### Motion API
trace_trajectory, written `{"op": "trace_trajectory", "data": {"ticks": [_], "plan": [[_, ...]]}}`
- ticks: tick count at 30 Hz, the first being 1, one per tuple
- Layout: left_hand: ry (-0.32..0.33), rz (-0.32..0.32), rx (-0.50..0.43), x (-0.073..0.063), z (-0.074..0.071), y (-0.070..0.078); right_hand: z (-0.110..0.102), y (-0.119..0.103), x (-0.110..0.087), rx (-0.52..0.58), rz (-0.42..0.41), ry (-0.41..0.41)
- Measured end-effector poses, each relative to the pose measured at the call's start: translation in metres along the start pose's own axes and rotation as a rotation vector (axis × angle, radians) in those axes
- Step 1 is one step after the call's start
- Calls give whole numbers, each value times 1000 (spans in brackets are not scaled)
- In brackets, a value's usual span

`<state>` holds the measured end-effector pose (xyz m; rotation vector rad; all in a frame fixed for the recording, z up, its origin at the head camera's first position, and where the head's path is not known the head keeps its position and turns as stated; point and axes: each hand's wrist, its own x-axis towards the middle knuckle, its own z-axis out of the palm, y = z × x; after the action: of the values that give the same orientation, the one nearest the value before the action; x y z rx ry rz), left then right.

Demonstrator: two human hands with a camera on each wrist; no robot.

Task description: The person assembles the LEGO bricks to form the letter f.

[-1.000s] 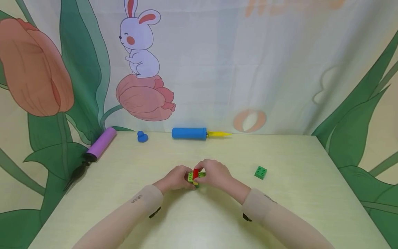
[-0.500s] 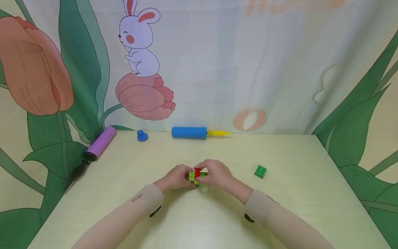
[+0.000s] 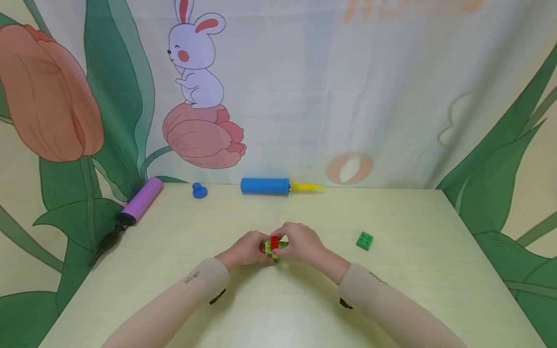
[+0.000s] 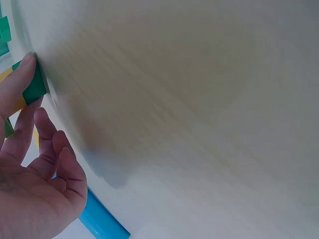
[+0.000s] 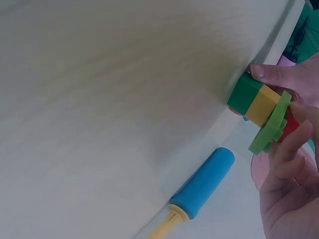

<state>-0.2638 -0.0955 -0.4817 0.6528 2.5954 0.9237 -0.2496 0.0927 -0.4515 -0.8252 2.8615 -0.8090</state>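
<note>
Near the middle of the table, a stack of toy building bricks is held between two hands. In the right wrist view, it has a dark green brick [image 5: 245, 93] at the bottom, a yellow brick [image 5: 262, 105] above it, then a light green plate [image 5: 272, 127] that juts out sideways. My left hand [image 3: 249, 248] grips the lower bricks between thumb and fingers. A red brick [image 3: 274, 243] sits on the plate, pinched by the thumb and finger of my right hand [image 3: 302, 244]. Whether the red brick is fully pressed down cannot be told.
A loose green brick [image 3: 364, 240] lies to the right. At the table's back edge are a blue pump [image 3: 264, 186] with a yellow nozzle and a small blue toy [image 3: 199, 190]. A purple pump [image 3: 142, 200] with a black end lies at the left edge.
The right hand and the red brick shifted slightly right half a second ago, then came back left. The left hand stays almost still on the stack.
</note>
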Motion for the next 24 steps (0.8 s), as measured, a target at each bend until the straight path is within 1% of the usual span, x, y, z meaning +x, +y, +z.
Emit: {"op": "trace_trajectory", "data": {"ticks": [4,8,17,24], "plan": [[-4,-18,2,1,0,1,2,4,-2,46,44,1],[-8,-31,3,2,0,1,3,8,-4,76,53,6],[-5,-17,10,2,0,-1,5,6,-3,69,31,23],[-6,-4,15,3,1,-1,7,10,-3,82,67,6]]}}
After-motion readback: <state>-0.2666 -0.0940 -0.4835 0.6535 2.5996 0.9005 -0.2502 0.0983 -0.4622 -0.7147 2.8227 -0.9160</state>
